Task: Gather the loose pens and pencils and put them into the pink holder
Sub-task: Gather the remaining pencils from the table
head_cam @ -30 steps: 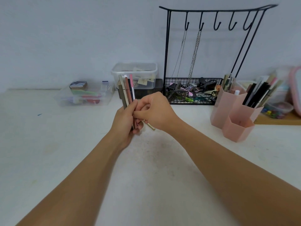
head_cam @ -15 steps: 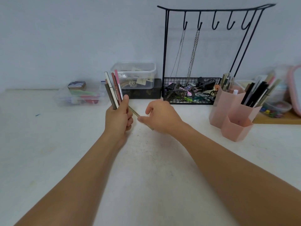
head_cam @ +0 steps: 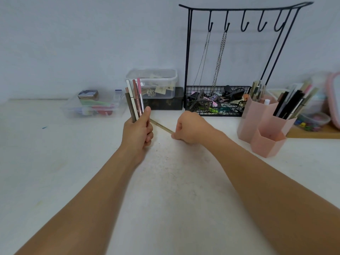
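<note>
My left hand [head_cam: 138, 131] is closed around a bundle of pens and pencils [head_cam: 134, 100] that stands upright above my fist, in brown, white and pink. My right hand [head_cam: 191, 127] pinches one end of a thin beige pencil [head_cam: 161, 126] that slants up and left toward my left hand, low over the white table. The pink holder [head_cam: 265, 129], made of hexagonal cups, stands to the right; its back cups hold several dark and light pens, its front cup looks empty.
A black wire rack [head_cam: 217, 102] with hooks, chains and a basket of clips stands behind my right hand. Clear plastic boxes [head_cam: 93, 107] sit at the back left and centre. A wooden board [head_cam: 312, 133] with small containers lies at the far right.
My hands have drawn apart: the left moved left with the bundle, the right moved right and down, holding the beige pencil by its end.
</note>
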A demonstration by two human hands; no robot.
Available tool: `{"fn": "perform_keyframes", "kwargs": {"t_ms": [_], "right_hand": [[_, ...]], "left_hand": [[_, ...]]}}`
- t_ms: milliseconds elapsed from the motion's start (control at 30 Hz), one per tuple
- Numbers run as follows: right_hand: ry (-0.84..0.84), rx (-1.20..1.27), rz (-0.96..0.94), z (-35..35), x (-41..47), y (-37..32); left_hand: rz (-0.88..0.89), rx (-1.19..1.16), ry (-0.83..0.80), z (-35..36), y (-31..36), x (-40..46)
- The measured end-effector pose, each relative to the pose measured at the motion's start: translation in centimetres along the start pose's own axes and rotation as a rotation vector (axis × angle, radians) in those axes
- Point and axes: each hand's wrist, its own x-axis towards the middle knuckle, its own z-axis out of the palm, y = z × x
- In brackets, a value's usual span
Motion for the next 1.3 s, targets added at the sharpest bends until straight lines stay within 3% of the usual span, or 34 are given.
{"fn": "perform_keyframes", "kwargs": {"t_ms": [167,233,433,533,867,1167,1300], "right_hand": [[-0.168,-0.069,0.07,-3.3,-0.2,2.4],[-0.247,0.009,0.087,-4.2,-0.5,3.1],[-0.289,0.695,-0.038,-4.6,-1.4,2.4],[-0.27,0.872,-0.145,-4.7,-1.7,0.6],[-0.283,0.816,-0.276,-3.7,-2.2,-1.3],[-0.113,0.617,-0.243,-2.7,-2.0,-2.3],[-0.153,0.891,-0.103,-3.4,-1.6,-1.7]], "left_hand": [[-0.062,-0.018,-0.029,0.1,0.2,-0.1],[-0.072,-0.029,-0.038,0.2,0.2,0.0],[-0.114,-0.075,-0.099,0.4,0.2,-0.1],[-0.129,-0.104,-0.17,0.6,0.3,-0.4],[-0.006,0.034,-0.257,1.1,-0.3,-0.9],[-0.013,0.031,-0.222,1.1,-0.2,-1.0],[0.024,0.018,-0.156,1.1,-0.1,-0.8]]}}
